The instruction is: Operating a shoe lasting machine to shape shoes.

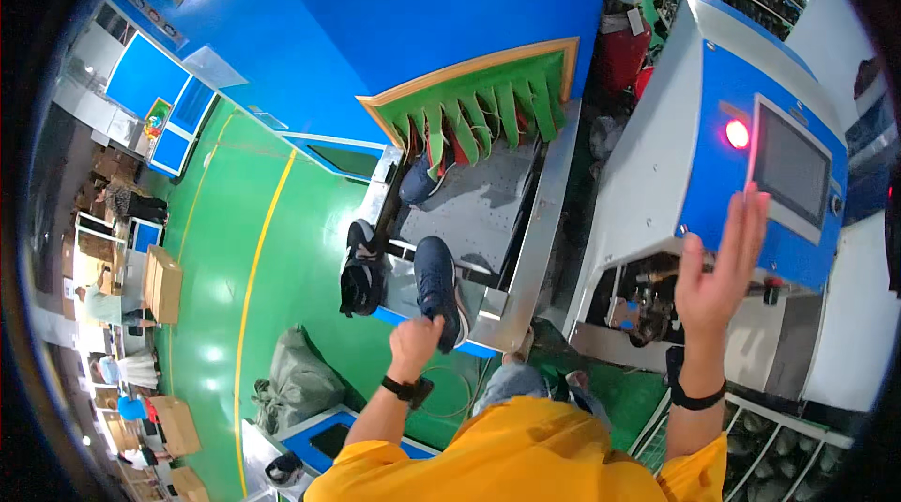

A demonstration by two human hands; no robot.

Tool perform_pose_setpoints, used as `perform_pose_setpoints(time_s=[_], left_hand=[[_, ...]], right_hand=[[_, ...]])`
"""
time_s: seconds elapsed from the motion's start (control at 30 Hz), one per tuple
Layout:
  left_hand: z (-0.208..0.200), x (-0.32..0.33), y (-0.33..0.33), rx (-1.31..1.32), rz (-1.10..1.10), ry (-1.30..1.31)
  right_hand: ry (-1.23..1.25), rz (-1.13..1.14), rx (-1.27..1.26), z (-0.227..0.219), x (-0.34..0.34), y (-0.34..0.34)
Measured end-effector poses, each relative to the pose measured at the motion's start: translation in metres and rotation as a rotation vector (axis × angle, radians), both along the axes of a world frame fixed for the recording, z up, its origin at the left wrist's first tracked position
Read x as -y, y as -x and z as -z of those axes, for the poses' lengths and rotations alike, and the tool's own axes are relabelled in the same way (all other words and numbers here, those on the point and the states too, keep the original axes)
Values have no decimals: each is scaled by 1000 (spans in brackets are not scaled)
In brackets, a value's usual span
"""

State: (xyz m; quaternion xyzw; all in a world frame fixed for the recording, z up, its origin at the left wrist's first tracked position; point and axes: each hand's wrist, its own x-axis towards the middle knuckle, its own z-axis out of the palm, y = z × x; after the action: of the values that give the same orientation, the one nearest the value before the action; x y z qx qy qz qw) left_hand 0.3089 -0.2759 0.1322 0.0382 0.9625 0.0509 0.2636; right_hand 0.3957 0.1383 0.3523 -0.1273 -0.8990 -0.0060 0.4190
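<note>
My left hand is closed on the heel end of a dark navy sneaker with a white sole. The sneaker is at the near end of a metal conveyor, its toe pointing away from me. My right hand is raised with fingers stretched out, in front of the blue panel of a machine; whether it touches the panel I cannot tell. A red light glows beside the dark screen. Farther up the conveyor, another navy shoe lies partly under green strip curtains.
Black shoes sit at the conveyor's left edge. A large blue machine housing rises above the curtains. On the green floor to the left lies a grey sack. A wire rack of dark items stands at lower right. Several people are far left.
</note>
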Motion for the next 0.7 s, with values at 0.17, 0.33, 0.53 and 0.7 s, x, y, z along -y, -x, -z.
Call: perform_pose_setpoints(time_s=[0.17, 0.33, 0.53, 0.7], left_hand=[[59, -23, 204, -350, 146, -731], [167, -29, 383, -529, 235, -533], [199, -89, 397, -726, -34, -716], [150, -90, 352, -845, 140, -661]], right_hand=[[-228, 168, 25, 45, -19, 32], [-234, 130, 158, 47, -20, 21], [-298, 217, 240, 50, -18, 8], [-261, 137, 170, 47, -15, 20]])
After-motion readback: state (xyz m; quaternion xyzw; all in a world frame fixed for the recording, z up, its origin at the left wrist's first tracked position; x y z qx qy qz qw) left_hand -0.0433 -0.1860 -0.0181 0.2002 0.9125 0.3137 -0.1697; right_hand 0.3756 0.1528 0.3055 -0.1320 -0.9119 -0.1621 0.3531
